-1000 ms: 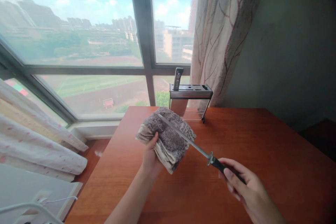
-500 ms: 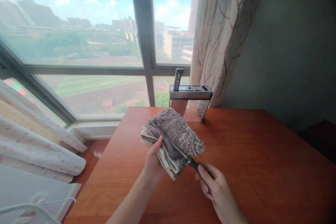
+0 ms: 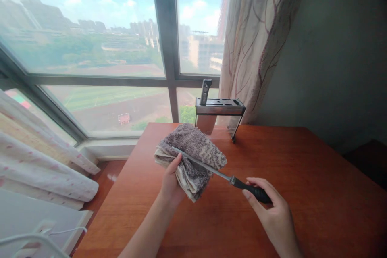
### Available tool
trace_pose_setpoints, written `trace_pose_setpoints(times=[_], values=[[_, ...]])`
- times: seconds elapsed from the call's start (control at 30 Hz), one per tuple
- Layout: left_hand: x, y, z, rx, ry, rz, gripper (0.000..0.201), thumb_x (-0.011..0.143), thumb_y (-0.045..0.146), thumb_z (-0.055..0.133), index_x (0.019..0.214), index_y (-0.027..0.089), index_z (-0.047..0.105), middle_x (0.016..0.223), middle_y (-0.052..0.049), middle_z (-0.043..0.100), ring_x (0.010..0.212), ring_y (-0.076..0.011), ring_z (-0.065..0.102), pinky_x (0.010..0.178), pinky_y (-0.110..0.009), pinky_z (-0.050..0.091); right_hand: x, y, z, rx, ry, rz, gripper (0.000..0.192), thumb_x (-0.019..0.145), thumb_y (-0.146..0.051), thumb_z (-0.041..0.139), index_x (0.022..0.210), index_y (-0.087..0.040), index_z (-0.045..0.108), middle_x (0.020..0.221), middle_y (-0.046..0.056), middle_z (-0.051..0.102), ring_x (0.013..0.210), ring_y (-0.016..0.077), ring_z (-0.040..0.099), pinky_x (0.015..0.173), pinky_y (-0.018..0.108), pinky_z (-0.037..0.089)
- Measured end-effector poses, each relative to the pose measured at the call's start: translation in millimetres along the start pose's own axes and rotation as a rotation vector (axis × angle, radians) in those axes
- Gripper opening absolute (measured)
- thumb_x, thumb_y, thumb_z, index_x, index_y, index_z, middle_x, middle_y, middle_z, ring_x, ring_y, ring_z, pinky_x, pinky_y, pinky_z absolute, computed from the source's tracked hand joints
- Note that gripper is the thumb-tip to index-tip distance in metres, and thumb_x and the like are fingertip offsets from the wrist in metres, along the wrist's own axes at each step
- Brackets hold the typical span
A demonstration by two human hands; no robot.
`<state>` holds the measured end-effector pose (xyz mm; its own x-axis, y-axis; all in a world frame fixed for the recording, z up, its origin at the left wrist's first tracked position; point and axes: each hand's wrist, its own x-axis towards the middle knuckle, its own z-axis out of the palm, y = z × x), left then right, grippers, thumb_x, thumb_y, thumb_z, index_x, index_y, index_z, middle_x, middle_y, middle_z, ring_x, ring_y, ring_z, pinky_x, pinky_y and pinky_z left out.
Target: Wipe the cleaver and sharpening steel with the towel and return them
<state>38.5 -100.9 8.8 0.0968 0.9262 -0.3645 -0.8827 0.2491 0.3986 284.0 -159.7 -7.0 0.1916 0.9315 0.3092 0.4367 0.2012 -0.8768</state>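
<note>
we draw the honing rod (image 3: 208, 166) back out toward lower right, more steel showing than half a second ago. our right hand (image 3: 273, 215) wraps its black handle; our left hand (image 3: 171, 181) clamps the folded towel (image 3: 190, 157) around it, mid-frame above the table (image 3: 302, 177).

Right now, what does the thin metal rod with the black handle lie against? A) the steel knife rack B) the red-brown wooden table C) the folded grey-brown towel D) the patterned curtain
C: the thin metal rod with the black handle, gripped by the right hand, lies across the folded grey-brown towel that the left hand holds above the table.
</note>
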Motion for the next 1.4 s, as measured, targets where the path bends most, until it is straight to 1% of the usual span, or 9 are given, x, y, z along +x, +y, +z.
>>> trace_pose_setpoints(times=[0.17,0.3,0.53,0.63,0.8,1.0,1.17,1.33,1.4], values=[[-1,3,2.0,0.031,0.041,0.051,0.027,0.081,0.022,0.060,0.105,0.013,0.069,0.096,-0.010,0.075,0.099,-0.0283,0.068,0.096,-0.043,0.049,17,-7,-14,0.226,0.115,0.193,0.044,0.071,-0.042,0.073,0.107,-0.019,0.062,0.080,0.003,0.066,0.042,0.0096,0.050,0.034,0.021,0.041],[-3,11,1.4,0.110,0.032,-0.020,0.029,0.079,0.025,0.063,0.104,0.011,0.069,0.094,-0.012,0.075,0.099,-0.0302,0.068,0.094,-0.043,0.051,42,-24,-30,0.376,0.236,0.157,0.045,0.070,-0.038,0.076,0.108,-0.021,0.060,0.071,0.000,0.062,0.040,0.0084,0.046,0.031,0.020,0.035],[-13,18,-5.3,0.336,-0.119,-0.226,0.037,0.070,0.024,0.071,0.104,0.007,0.070,0.086,-0.016,0.075,0.095,-0.0342,0.068,0.091,-0.043,0.051,102,-75,-57,0.608,0.192,-0.031,0.026,0.076,-0.032,0.071,0.098,-0.023,0.060,0.077,0.002,0.065,0.047,0.0076,0.048,0.035,0.017,0.032],[-16,8,-4.8,0.427,-0.208,-0.239,0.046,0.066,0.022,0.076,0.110,0.011,0.068,0.089,-0.014,0.075,0.093,-0.0343,0.069,0.090,-0.045,0.051,124,-89,-45,0.590,0.165,-0.077,0.021,0.078,-0.035,0.070,0.092,-0.022,0.060,0.075,0.000,0.061,0.044,0.0050,0.040,0.034,0.016,0.027],[-16,-13,-1.5,0.557,-0.348,-0.231,0.050,0.060,0.018,0.081,0.108,0.013,0.070,0.094,-0.013,0.074,0.101,-0.0345,0.065,0.092,-0.043,0.048,140,-99,9,0.406,-0.073,-0.077,0.031,0.076,-0.045,0.069,0.089,-0.019,0.058,0.069,-0.002,0.059,0.041,0.0062,0.041,0.032,0.018,0.027],[-12,-28,13.7,0.599,-0.269,-0.145,0.055,0.061,0.019,0.081,0.114,0.014,0.066,0.096,-0.012,0.074,0.098,-0.0326,0.066,0.094,-0.044,0.045,146,-100,60,0.242,-0.175,-0.160,0.029,0.075,-0.045,0.067,0.082,-0.018,0.061,0.069,0.000,0.059,0.055,0.0122,0.053,0.042,0.021,0.040],[-9,-29,22.8,0.435,-0.060,-0.003,0.055,0.058,0.018,0.082,0.110,0.016,0.066,0.087,-0.008,0.075,0.091,-0.0315,0.069,0.089,-0.042,0.049,148,-92,64,0.441,-0.290,0.009,0.038,0.077,-0.049,0.064,0.101,-0.019,0.060,0.083,0.002,0.065,0.053,0.0117,0.058,0.043,0.021,0.043],[-10,-17,20.9,0.318,-0.037,-0.134,0.036,0.063,0.027,0.076,0.094,0.012,0.070,0.071,-0.010,0.074,0.078,-0.0321,0.071,0.079,-0.043,0.053,120,-58,62,0.679,-0.322,0.214,0.029,0.074,-0.036,0.070,0.097,-0.018,0.065,0.100,0.006,0.069,0.088,0.0169,0.064,0.075,0.026,0.050],[-10,-16,20.6,0.311,-0.029,-0.163,0.036,0.064,0.029,0.075,0.094,0.010,0.069,0.070,-0.010,0.073,0.074,-0.0313,0.071,0.077,-0.042,0.054,98,-45,63,0.784,-0.480,0.260,0.032,0.074,-0.034,0.071,0.102,-0.019,0.066,0.105,0.006,0.069,0.100,0.0207,0.062,0.086,0.031,0.047]])
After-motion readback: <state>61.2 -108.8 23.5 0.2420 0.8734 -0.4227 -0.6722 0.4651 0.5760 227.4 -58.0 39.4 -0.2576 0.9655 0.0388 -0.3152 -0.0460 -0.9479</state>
